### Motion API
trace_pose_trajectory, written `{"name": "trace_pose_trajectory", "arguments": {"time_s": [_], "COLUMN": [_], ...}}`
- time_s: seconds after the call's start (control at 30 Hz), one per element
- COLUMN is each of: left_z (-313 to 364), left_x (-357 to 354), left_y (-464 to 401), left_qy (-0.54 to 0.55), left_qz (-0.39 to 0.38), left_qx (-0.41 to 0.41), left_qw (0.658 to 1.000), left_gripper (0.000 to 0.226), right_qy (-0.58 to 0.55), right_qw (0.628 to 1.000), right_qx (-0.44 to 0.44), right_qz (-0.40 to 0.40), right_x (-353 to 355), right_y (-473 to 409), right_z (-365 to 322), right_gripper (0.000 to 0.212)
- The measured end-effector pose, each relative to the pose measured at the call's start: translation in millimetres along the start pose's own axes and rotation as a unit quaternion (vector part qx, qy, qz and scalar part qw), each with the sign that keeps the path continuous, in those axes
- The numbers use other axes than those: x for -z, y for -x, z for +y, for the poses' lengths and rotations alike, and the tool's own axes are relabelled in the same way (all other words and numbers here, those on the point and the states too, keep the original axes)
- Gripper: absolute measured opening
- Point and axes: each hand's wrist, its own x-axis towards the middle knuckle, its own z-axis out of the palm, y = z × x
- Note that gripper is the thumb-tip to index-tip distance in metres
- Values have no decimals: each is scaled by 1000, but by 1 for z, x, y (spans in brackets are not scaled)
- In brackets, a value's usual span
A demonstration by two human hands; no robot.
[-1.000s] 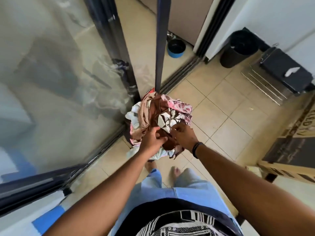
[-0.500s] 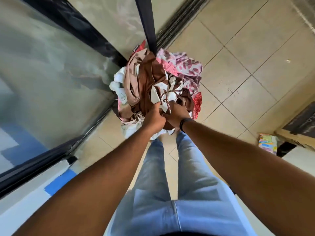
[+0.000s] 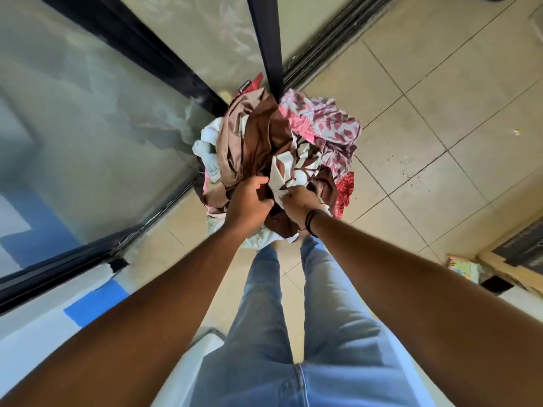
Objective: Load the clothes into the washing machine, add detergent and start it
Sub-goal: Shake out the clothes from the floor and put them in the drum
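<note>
A beige tiled floor point(image 3: 426, 136) runs beside a glass sliding door point(image 3: 97, 127) with black frames. Just beside the door's frame, a bundle of clothes point(image 3: 273, 148) in brown, pink floral and white is held above the floor; any container under it is hidden. Both arms reach straight out: the left hand point(image 3: 249, 201) and right hand point(image 3: 299, 201) each close their grip on the bundle's near edge. A small black tag on red cloth is unreadable.

**One head camera, looking steeply down**

We have a single wide-angle view, worn on the head and pointed almost straight down along our own arms and jeans point(image 3: 282, 333) to the tiled floor point(image 3: 426, 118). It sits close: forearms fill the lower frame. The sliding glass door point(image 3: 88, 127) runs along the left, bowed by the lens.
</note>
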Motion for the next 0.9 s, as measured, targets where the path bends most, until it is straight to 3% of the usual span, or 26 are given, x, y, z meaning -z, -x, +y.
{"name": "trace_pose_trajectory", "arguments": {"time_s": [0.13,0.27,0.43,0.5,0.63,0.7,0.8,0.87,0.9], "left_z": [10,30,45,50,53,59,74,86,94], "left_x": [23,45,68,75,92,104,124,139,147], "left_y": [39,89,135,149,170,177,187,195,198], "left_qy": [36,63,63,99,171,209,216,215,218], "left_qz": [-13,-3,14,20,80,106,110,146,178], "left_qx": [-63,-174,-142,-100,-70,-58,-81,-124,-142], "left_qw": [997,983,988,990,979,970,967,958,949], "left_gripper": [66,82,92,83,20,6,15,34,32], "right_qy": [-49,-20,-45,-79,-149,-183,-187,-148,-120], "right_qw": [998,993,973,959,919,896,873,858,852], "right_qx": [50,117,222,268,358,393,422,438,447], "right_qz": [7,18,47,52,77,97,155,222,246], "right_x": [20,40,58,61,66,68,65,62,62], "right_y": [45,109,199,234,298,321,336,331,326], "right_z": [-28,-60,-101,-121,-156,-166,-164,-145,-132], "right_gripper": [18,17,37,36,33,27,14,43,61]}}
